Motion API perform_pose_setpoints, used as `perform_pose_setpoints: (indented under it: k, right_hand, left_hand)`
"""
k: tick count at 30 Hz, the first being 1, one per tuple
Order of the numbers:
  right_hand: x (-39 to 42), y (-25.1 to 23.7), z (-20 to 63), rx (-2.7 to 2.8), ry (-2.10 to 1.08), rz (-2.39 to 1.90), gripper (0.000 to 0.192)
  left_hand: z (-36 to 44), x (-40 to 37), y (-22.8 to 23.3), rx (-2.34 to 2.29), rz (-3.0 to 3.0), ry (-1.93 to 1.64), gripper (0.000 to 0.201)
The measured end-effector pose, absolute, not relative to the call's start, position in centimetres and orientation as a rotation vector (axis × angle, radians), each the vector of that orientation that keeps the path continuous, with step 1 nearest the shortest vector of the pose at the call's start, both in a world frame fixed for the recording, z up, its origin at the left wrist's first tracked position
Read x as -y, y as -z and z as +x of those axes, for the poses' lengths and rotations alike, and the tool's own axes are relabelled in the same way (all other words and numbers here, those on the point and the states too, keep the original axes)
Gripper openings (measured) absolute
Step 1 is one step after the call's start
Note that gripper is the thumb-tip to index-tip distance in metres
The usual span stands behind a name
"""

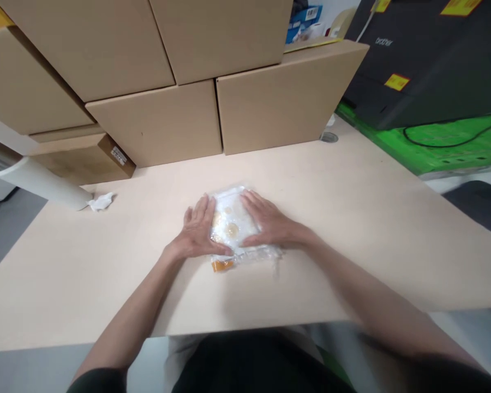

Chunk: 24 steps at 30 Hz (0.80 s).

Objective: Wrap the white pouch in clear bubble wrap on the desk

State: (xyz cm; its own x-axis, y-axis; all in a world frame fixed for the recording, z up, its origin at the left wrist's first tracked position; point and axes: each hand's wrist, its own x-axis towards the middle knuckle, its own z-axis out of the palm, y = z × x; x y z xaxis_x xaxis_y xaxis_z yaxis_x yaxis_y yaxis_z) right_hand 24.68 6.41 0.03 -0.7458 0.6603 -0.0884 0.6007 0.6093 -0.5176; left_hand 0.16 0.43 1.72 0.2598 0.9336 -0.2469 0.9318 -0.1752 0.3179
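A flat white packet in shiny clear plastic wrap (232, 228) lies on the table (139, 256), a little way from the front edge. It bears round gold-coloured marks, and an orange patch shows at its near left corner. My left hand (197, 229) rests on its left side, fingers stretched out and thumb reaching over the near part. On the right side lies my right hand (268, 221), fingers extended and thumb pointing inward. Both hands are open and touch the wrap. Loose, crumpled plastic sticks out along the near edge; what is inside cannot be made out clearly.
Stacked cardboard boxes (159, 128) line the back of the table. At the left lie a white roll (45, 183) and a crumpled tissue (101, 201). A round cable grommet (329, 137) sits at the back right. Beyond the right edge stands a dark printer (417, 60) on a green surface.
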Motion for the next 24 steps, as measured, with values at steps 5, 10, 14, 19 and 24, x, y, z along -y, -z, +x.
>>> perform_pose_setpoints:
  k: [5, 10, 14, 19, 24]
  right_hand:
    - [-6.5, 1.0, 24.9, 2.707, -0.749, -1.077, 0.130]
    - [-6.0, 1.1, 24.7, 2.680, -0.631, -1.160, 0.115]
    - [-6.1, 0.5, 23.4, 2.586, -0.429, -1.215, 0.092]
    - [-7.2, 0.7, 21.4, 2.588, -0.308, -1.214, 0.087]
    - [-7.2, 1.5, 21.0, 2.529, -0.277, -1.233, 0.087]
  left_hand:
    - [0.6, -0.4, -2.0, -1.691, 2.116, -0.007, 0.146]
    - [0.6, -0.4, -2.2, -1.688, 2.120, -0.040, 0.144]
    - [0.7, -0.5, -2.2, -1.673, 2.129, -0.054, 0.142]
    - [0.6, -0.5, -1.6, -1.659, 2.154, -0.130, 0.141]
    - [0.2, -0.6, -1.1, -1.605, 2.186, -0.200, 0.140]
